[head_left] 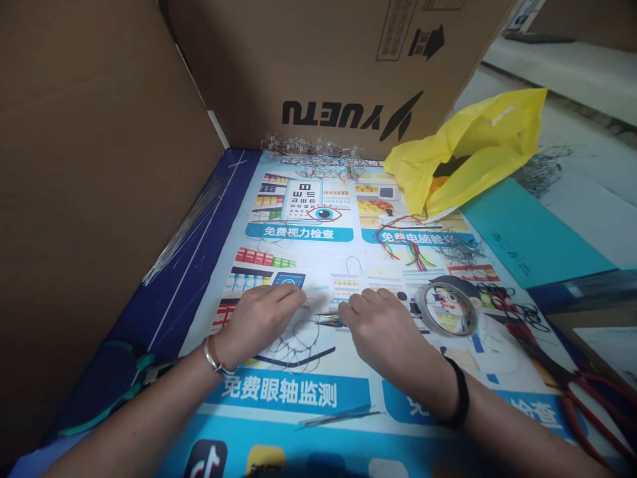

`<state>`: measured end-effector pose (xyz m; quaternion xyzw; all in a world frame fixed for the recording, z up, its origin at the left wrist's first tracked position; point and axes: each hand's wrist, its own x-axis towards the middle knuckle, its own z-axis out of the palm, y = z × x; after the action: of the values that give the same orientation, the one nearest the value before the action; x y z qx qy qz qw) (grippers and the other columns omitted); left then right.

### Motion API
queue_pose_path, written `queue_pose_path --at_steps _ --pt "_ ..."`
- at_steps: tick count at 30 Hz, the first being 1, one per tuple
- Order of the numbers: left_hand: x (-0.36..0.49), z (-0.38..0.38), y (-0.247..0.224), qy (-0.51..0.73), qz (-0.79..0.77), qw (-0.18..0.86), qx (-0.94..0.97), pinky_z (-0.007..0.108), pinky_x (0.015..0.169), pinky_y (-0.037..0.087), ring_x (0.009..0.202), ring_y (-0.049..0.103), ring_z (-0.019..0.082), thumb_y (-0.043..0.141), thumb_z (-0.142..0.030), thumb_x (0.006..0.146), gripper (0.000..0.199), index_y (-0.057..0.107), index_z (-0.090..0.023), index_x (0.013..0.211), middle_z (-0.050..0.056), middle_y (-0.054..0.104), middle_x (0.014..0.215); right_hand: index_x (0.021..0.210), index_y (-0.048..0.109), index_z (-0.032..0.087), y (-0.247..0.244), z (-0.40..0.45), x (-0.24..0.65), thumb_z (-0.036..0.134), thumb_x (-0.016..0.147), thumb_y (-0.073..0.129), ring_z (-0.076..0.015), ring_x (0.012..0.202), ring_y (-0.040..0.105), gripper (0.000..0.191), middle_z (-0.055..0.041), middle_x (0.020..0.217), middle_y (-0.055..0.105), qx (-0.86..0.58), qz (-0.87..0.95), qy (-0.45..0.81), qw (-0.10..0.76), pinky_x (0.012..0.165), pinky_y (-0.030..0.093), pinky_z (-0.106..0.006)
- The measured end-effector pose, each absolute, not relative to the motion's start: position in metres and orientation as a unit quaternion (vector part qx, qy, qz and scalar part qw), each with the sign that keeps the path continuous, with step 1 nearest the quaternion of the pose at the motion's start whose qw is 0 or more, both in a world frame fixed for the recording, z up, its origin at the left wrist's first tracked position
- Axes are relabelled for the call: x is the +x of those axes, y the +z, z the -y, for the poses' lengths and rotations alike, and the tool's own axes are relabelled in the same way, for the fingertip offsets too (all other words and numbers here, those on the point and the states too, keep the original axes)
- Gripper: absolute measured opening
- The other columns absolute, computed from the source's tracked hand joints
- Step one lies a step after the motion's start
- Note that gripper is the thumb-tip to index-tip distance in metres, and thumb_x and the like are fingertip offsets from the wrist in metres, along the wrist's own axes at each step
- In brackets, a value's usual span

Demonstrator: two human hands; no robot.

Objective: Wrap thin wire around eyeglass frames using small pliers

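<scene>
My left hand point(266, 315) is closed in a pinch on a thin wire loop point(307, 342), which hangs below the fingertips with smaller wire pieces on it. My right hand point(381, 328), also closed, grips a slim pointed tool point(328, 320) that looks like tweezers. Its tips reach leftward to the wire; most of the tool is hidden in the fist. A bent wire point(353, 263) lies just beyond the hands. Nearer me are several loose straight wires point(341, 417). To the right of my right hand sits a roll of clear tape point(425, 318).
Cardboard walls point(318, 60) stand at the back and left. A yellow bag point(488, 149) lies at the back right, near coloured threads point(415, 255). Clear-beaded wire pieces point(313, 147) line the back. Red-handled scissors point(577, 398) lie right, green-handled pliers point(142, 365) left, black bands point(515, 305) right.
</scene>
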<state>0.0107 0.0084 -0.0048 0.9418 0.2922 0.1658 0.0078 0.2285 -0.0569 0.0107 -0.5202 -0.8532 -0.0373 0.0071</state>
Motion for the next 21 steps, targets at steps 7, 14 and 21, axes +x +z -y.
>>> queue_pose_path --at_steps 7,14,21 --pt "0.01 -0.009 -0.004 0.163 -0.271 -0.049 0.947 0.03 0.068 0.047 0.082 0.059 0.018 0.047 -0.01 0.085 0.023 0.058 -0.019 0.102 0.005 0.064 0.094 0.076 0.056 0.016 0.013 0.059 0.22 0.007 0.078 0.05 -0.0194 0.065 0.045 0.011 -0.0052 0.07 0.057 -0.508 0.858 -0.08 -0.018 0.06 0.02 -0.032" --pt "0.013 -0.008 -0.004 0.093 -0.273 -0.01 0.957 0.035 0.076 0.047 0.09 0.057 0.02 0.046 -0.012 0.087 0.018 0.06 -0.016 0.097 0.006 0.062 0.097 0.078 0.056 0.016 0.014 0.06 0.217 0.007 0.078 0.052 -0.0196 0.064 0.045 0.01 -0.0056 0.07 0.056 -0.513 0.854 -0.079 -0.037 0.058 0.02 -0.032" --pt "0.013 -0.007 -0.004 0.063 -0.27 -0.024 0.96 0.036 0.076 0.046 0.091 0.054 0.021 0.046 -0.013 0.087 0.019 0.059 -0.015 0.1 0.007 0.06 0.097 0.08 0.057 0.015 0.013 0.062 0.217 0.007 0.078 0.052 -0.0194 0.064 0.045 0.01 -0.0057 0.07 0.057 -0.515 0.852 -0.093 -0.033 0.058 0.019 -0.032"
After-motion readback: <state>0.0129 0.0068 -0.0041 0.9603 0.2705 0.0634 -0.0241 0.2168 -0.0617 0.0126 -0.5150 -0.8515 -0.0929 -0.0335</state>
